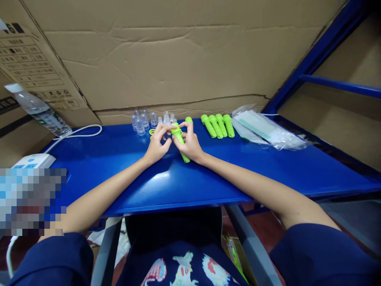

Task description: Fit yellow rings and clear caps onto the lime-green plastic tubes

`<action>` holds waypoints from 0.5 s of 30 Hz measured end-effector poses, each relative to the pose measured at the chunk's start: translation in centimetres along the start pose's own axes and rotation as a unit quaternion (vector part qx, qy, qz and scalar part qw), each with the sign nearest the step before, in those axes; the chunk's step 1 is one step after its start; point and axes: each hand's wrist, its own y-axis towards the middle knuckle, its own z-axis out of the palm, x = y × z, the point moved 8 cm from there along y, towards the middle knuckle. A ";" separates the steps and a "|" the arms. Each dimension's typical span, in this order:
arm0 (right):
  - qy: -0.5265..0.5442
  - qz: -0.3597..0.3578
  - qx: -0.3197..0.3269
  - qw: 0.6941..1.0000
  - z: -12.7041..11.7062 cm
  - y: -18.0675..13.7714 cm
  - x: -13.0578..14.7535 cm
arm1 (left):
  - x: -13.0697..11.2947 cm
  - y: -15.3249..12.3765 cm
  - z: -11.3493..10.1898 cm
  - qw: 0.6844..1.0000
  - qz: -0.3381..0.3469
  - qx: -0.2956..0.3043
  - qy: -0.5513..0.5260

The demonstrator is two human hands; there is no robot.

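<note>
A lime-green flashlight (179, 137) stands tilted over the blue table, its wide head up and its narrow handle toward me. My right hand (191, 146) is closed around its upper part, with the index finger bent over the head. My left hand (156, 145) has curled fingers, and their tips touch the head's left rim; the left thumb stands off a little. Just left of that hand lies a yellow ring (152, 131), partly covered by the fingers. Behind the right hand shows another green flashlight (188, 119), mostly hidden.
Several clear plastic caps (140, 126) stand at the back left, near small clear bulb-like pieces (166, 118). Several green flashlights (219, 126) lie in a row at right, beside plastic bags (264, 127). A water bottle (40, 111) and power strip (34, 160) are left; cardboard (190, 59) walls the back.
</note>
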 end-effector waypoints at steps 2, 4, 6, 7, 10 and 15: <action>0.013 0.000 -0.006 1.000 -0.1 0.1 -0.1 | 0.0 -0.1 0.1 1.000 0.002 0.003 0.000; 0.020 0.002 -0.008 1.000 -0.1 0.2 -0.1 | 0.0 -0.1 0.2 1.000 0.002 0.004 0.002; 0.024 0.005 -0.007 1.000 -0.1 0.2 0.0 | 0.0 -0.2 0.2 1.000 0.000 0.004 0.005; 0.027 0.006 -0.009 1.000 -0.2 0.2 0.0 | 0.0 -0.2 0.2 1.000 -0.002 0.004 0.006; 0.036 0.008 -0.011 0.999 -0.2 0.1 0.2 | 0.0 -0.2 0.2 1.000 -0.007 0.005 0.006; 0.030 0.006 -0.009 1.000 -0.2 0.1 0.0 | 0.1 -0.2 0.1 1.000 0.003 -0.001 0.000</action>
